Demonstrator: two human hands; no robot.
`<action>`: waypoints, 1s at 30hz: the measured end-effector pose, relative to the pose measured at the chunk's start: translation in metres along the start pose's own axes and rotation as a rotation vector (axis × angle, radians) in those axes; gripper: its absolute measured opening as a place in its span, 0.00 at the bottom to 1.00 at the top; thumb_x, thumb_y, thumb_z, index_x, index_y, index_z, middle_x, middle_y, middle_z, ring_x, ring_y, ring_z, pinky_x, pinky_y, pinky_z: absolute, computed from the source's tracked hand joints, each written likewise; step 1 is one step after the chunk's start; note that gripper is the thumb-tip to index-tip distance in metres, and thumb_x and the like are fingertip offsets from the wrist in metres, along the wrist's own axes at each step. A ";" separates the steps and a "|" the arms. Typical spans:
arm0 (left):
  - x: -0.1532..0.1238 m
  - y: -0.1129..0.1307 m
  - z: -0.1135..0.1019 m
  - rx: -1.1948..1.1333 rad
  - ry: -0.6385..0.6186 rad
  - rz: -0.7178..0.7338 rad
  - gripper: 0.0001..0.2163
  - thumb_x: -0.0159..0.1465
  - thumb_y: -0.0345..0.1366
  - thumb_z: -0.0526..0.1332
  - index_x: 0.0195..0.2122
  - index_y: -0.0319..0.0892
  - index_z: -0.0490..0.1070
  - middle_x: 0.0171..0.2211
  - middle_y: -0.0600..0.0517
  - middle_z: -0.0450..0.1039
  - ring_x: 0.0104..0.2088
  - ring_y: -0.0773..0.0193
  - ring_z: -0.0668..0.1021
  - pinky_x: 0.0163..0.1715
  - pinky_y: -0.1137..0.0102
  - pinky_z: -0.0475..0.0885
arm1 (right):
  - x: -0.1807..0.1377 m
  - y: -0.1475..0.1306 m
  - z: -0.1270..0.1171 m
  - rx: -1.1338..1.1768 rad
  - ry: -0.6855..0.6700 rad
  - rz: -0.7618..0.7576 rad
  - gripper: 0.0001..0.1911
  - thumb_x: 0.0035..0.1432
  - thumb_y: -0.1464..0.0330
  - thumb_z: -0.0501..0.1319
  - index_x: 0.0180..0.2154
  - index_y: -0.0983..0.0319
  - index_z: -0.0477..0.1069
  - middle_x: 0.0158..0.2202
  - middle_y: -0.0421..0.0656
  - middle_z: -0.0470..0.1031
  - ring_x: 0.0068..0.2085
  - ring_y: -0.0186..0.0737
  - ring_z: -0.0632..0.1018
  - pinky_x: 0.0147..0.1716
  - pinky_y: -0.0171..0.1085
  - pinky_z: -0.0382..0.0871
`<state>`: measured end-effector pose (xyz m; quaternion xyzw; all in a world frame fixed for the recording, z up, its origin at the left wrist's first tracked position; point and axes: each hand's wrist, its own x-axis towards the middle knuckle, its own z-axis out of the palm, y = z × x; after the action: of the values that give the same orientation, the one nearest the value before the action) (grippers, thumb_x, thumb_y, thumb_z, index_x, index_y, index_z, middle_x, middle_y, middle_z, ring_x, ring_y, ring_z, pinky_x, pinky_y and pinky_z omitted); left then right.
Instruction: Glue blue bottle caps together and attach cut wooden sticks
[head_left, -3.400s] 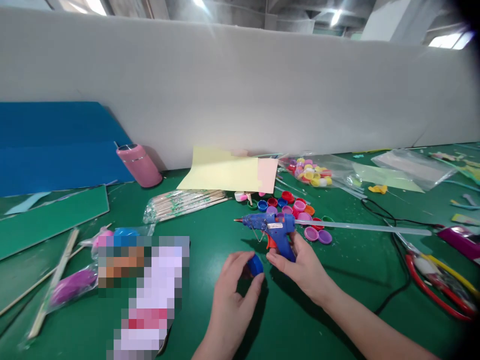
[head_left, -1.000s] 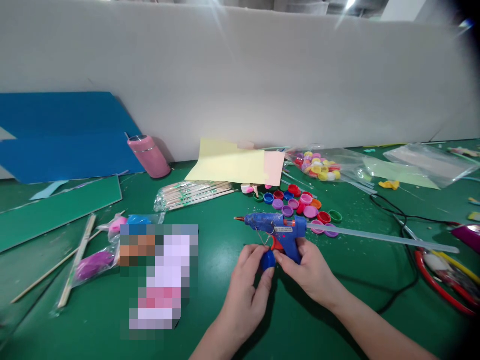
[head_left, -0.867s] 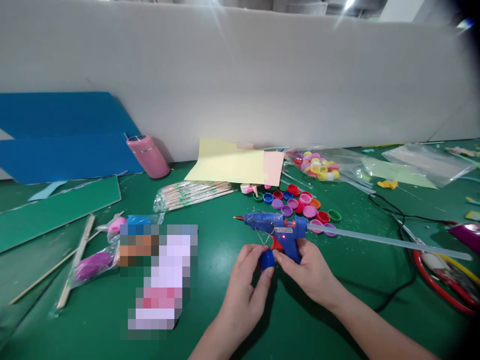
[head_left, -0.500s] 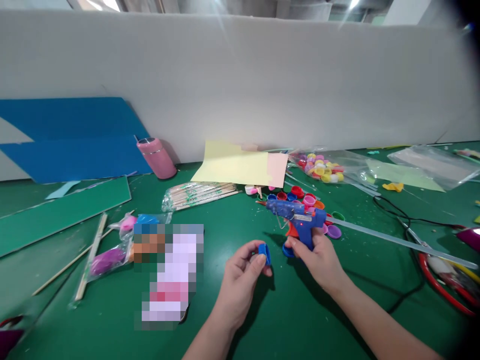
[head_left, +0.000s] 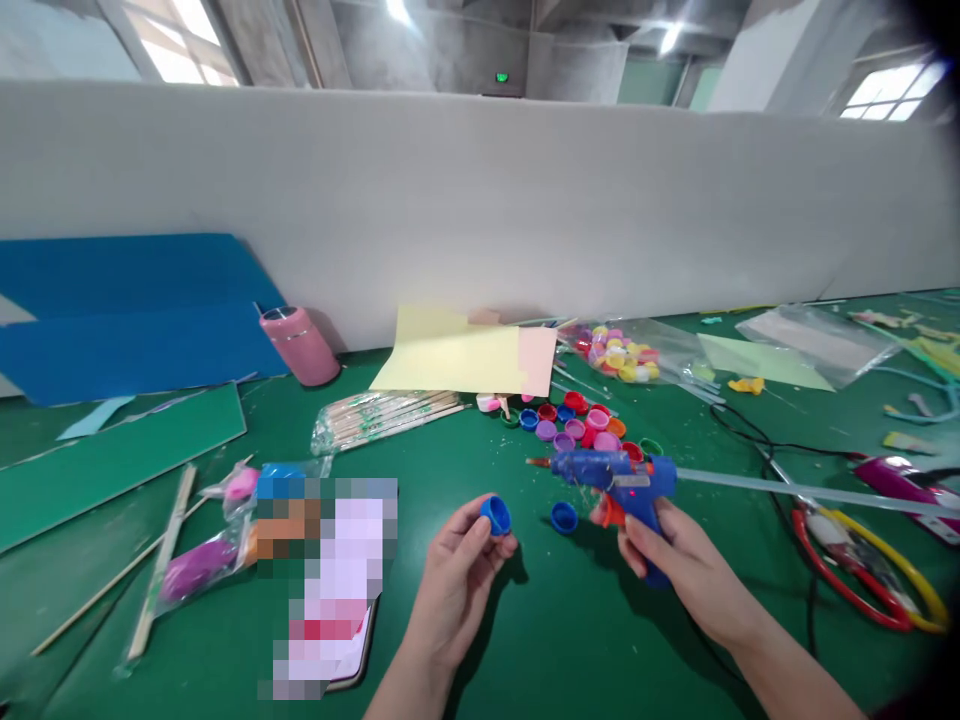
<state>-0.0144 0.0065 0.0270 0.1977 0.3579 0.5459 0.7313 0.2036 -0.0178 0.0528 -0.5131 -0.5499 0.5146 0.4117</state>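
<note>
Between the thumb and fingers of my left hand (head_left: 461,570) is a blue bottle cap (head_left: 496,515), its hollow side showing. My right hand (head_left: 686,560) is wrapped round the handle of a blue hot glue gun (head_left: 615,475), with a finger at the orange trigger. The gun's nozzle points left, above the green table (head_left: 585,640), and a long clear glue stick (head_left: 780,487) sticks out of its back. A second blue cap (head_left: 564,517) lies on the table between my hands. Behind the gun is a cluster of colourful caps (head_left: 575,430).
A phone (head_left: 360,590), partly blurred out, lies left of my hands beside bagged coloured clay (head_left: 199,570). Wrapped sticks (head_left: 390,418), paper sheets (head_left: 450,355) and a pink flask (head_left: 300,345) are at the back. Red-and-yellow-handled pliers (head_left: 862,570) and a black cord (head_left: 750,430) lie right.
My left hand has turned the cap so its hollow shows more. The glue gun has shifted right and down, away from the second cap, which is now uncovered. The camera view has tilted up.
</note>
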 end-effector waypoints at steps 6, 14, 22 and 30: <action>0.000 0.002 0.001 0.000 -0.006 0.005 0.10 0.52 0.31 0.64 0.36 0.39 0.72 0.26 0.52 0.72 0.25 0.69 0.74 0.28 0.75 0.69 | -0.019 -0.006 0.011 -0.037 -0.081 0.085 0.16 0.59 0.58 0.50 0.36 0.65 0.65 0.24 0.39 0.61 0.24 0.33 0.64 0.25 0.34 0.61; -0.001 0.001 0.000 0.069 -0.013 0.030 0.10 0.52 0.30 0.64 0.36 0.39 0.73 0.29 0.52 0.71 0.25 0.71 0.72 0.29 0.75 0.67 | -0.023 -0.009 0.015 -0.082 -0.083 0.114 0.17 0.58 0.57 0.50 0.36 0.64 0.66 0.25 0.40 0.61 0.25 0.34 0.65 0.27 0.36 0.62; 0.001 -0.001 -0.001 0.082 -0.027 0.036 0.10 0.52 0.29 0.63 0.37 0.40 0.73 0.30 0.53 0.70 0.26 0.72 0.70 0.29 0.76 0.66 | -0.019 -0.007 0.018 -0.024 -0.095 0.117 0.16 0.58 0.58 0.50 0.36 0.64 0.66 0.26 0.40 0.63 0.24 0.32 0.63 0.25 0.35 0.60; 0.001 0.000 0.001 0.093 -0.002 0.054 0.11 0.50 0.31 0.65 0.36 0.40 0.74 0.29 0.52 0.70 0.25 0.71 0.70 0.28 0.75 0.65 | -0.019 -0.013 0.019 0.013 -0.128 0.120 0.14 0.60 0.61 0.50 0.37 0.64 0.64 0.32 0.43 0.65 0.25 0.32 0.63 0.26 0.34 0.60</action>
<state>-0.0137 0.0073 0.0271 0.2415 0.3768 0.5481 0.7066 0.1856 -0.0390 0.0649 -0.5085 -0.5401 0.5736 0.3473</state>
